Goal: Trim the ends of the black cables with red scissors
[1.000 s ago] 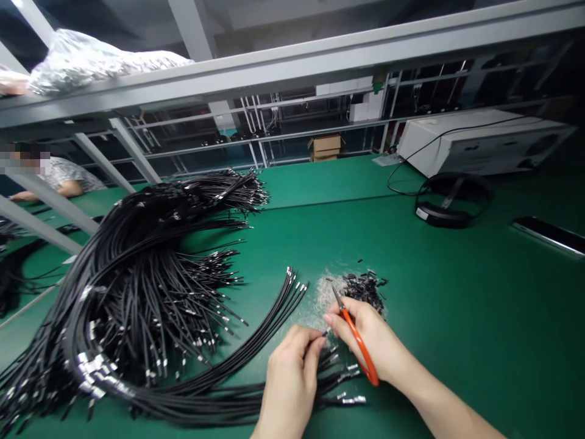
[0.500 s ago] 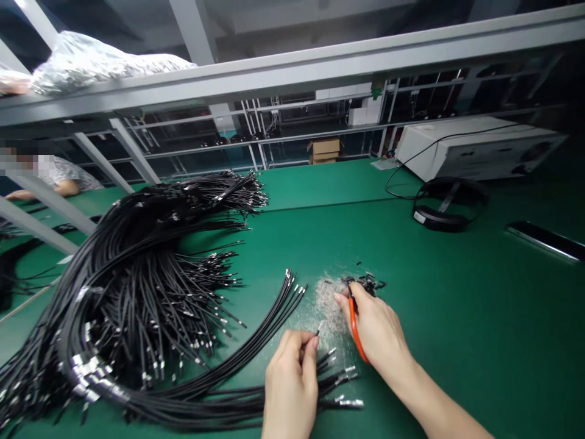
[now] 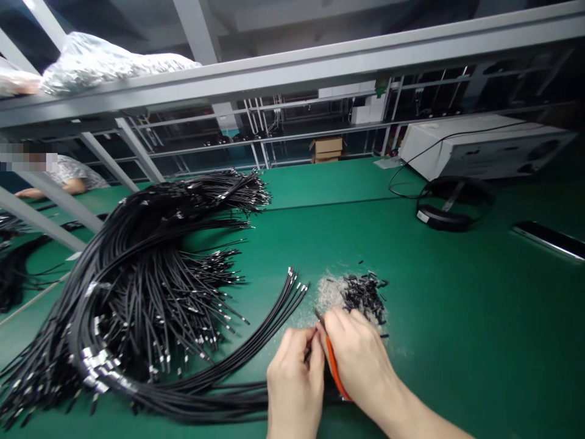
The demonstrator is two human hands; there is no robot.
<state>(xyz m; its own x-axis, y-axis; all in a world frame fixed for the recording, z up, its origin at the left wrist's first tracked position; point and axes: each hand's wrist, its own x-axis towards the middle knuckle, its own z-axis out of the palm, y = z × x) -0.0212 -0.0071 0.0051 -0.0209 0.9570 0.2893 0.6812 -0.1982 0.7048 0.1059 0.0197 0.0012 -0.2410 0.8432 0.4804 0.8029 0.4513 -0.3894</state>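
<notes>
My left hand [image 3: 295, 372] is closed in a pinch on the end of a black cable, which my fingers mostly hide. Wrapped around a small hand tool with an orange handle [image 3: 337, 372] is my right hand [image 3: 359, 347]. The tool's dark metal tip [image 3: 319, 315] points up and left, right at my left fingertips; its jaws are too small to make out. Both hands touch or nearly touch. Beyond them lie a pile of short black tube pieces [image 3: 365, 296] and clear thin scraps [image 3: 329, 291]. A small bunch of black cables [image 3: 269, 326] curves up to the left of my hands.
A large heap of black cables [image 3: 150, 244] with silvery ends covers the left of the green table [image 3: 320, 235]. At right are a black headband-like device [image 3: 445, 219], a phone [image 3: 548, 239] and a white box-shaped machine [image 3: 484, 149]. Another person [image 3: 77, 177] sits far left.
My right hand has moved left and down from the black pieces, bringing the orange-handled tool to my left fingertips. The pile of black pieces is now uncovered. My left hand stays nearly in place.
</notes>
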